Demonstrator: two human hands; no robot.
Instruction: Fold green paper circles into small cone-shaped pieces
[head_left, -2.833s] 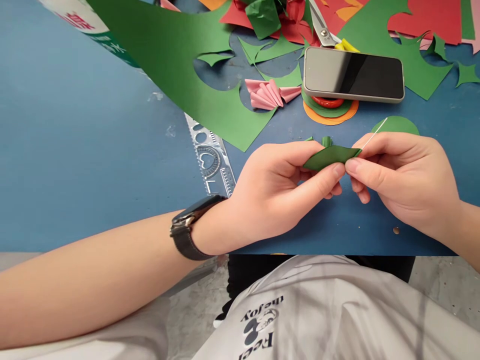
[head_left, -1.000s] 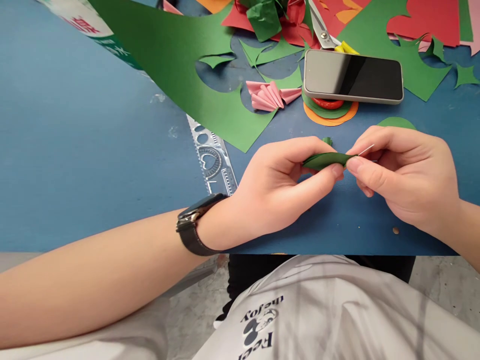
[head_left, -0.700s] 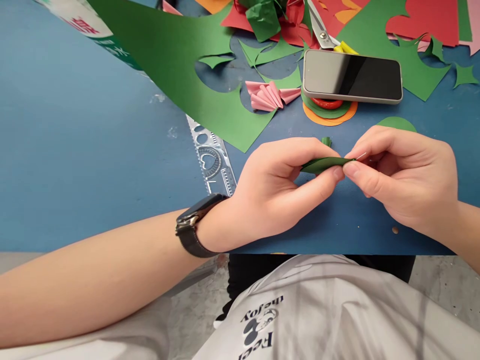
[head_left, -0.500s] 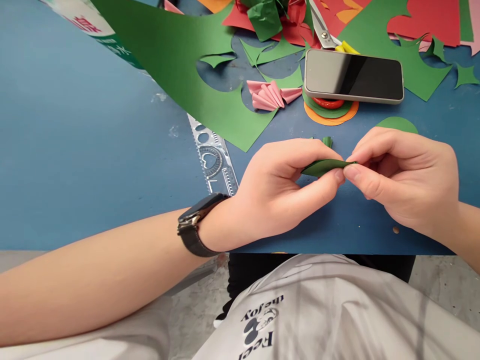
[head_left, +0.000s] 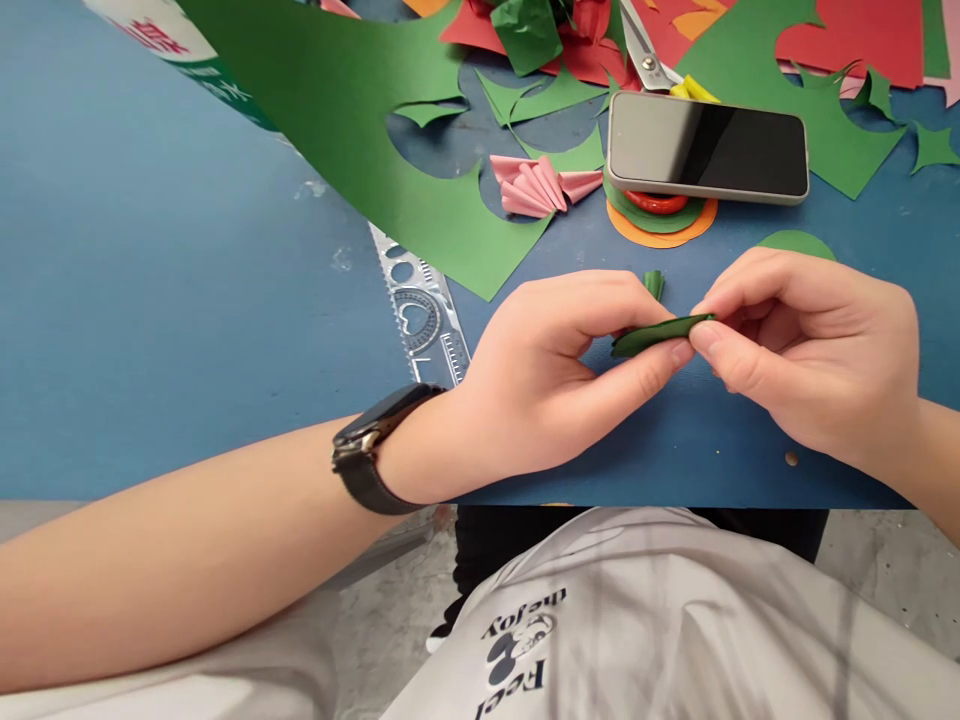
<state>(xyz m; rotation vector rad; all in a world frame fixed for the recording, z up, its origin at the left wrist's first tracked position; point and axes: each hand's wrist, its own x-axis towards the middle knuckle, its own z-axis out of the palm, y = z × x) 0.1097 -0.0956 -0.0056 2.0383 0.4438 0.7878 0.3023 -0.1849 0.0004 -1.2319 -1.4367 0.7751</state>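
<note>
Blue table [head_left: 187,300], head view: we see paper offcuts strewn across the far side. We have the folded green paper [head_left: 654,337] near the table's near edge, right of center, spanning both hands. Left hand [head_left: 536,385] clamps its body between thumb and index finger, left end tucked toward the palm; right hand [head_left: 817,350] pinches the right tip, thumb against fingers. We note a small green roll [head_left: 654,285] just beyond the left index finger; can't tell if it's attached. Farther off, we log pink folded paper [head_left: 536,187] and a phone [head_left: 709,148]; clear ruler [head_left: 416,305] left.
</note>
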